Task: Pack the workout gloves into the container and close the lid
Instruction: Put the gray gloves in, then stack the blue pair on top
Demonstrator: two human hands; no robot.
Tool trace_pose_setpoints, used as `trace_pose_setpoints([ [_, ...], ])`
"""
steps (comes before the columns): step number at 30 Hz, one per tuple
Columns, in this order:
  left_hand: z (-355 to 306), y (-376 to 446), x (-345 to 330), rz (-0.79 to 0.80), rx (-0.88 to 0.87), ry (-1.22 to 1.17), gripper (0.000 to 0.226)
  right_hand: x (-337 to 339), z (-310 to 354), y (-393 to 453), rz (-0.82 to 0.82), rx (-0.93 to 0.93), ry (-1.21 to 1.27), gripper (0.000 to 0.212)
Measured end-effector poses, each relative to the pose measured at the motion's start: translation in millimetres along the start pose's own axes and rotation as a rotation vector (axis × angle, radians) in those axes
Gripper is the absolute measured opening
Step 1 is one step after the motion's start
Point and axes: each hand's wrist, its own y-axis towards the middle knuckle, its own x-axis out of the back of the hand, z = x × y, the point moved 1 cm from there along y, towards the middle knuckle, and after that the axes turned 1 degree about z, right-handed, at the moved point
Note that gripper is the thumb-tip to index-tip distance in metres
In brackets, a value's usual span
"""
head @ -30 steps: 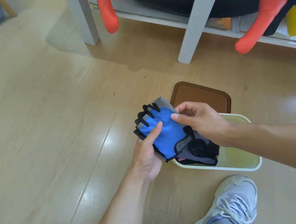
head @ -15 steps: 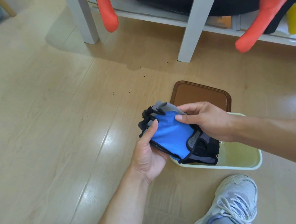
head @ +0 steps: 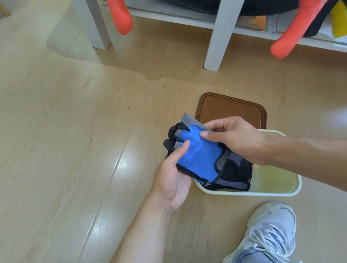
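Note:
The blue, grey and black workout gloves (head: 201,160) are stacked together and held over the left end of the pale green container (head: 281,190), which stands on the wood floor. My left hand (head: 173,180) grips them from below, thumb on the blue fabric. My right hand (head: 233,140) holds their far side from above. The gloves' wrist ends dip past the container's rim. The brown lid (head: 230,108) lies flat on the floor just behind the container.
A white shelf unit's legs (head: 218,41) stand behind, with a black and orange padded item (head: 299,30) hanging off the shelf. My two grey sneakers (head: 271,234) are at the bottom, the right one close to the container.
The gloves have tilted and sunk slightly toward the container's left end. My right hand has slid further over their top edge; both hands keep hold.

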Motion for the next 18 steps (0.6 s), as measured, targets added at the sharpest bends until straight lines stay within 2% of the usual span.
trace_pose_setpoints([
  [3,2,5,0,-0.207,-0.107,0.161,0.031,1,-1,-1,-0.079,0.056,0.001,0.018],
  [7,7,6,0,-0.278,-0.14,0.206,0.024,5,0,2,-0.081,0.074,-0.04,0.037],
  [9,8,7,0,-0.277,-0.137,0.195,0.023,10,0,5,0.016,-0.009,-0.034,0.042],
  [11,9,6,-1,-0.272,-0.14,0.188,0.021,15,-2,6,0.193,-0.125,-0.051,0.04],
  [13,11,5,-2,-0.299,-0.187,0.285,0.018,24,-6,8,0.323,-0.19,-0.105,0.036],
  [16,13,4,-2,-0.397,-0.327,0.531,0.023,41,-9,10,0.37,-0.205,-0.211,0.03],
  [18,15,5,1,-0.42,-0.331,0.666,0.03,56,-8,13,0.364,-0.213,-0.343,0.025],
])
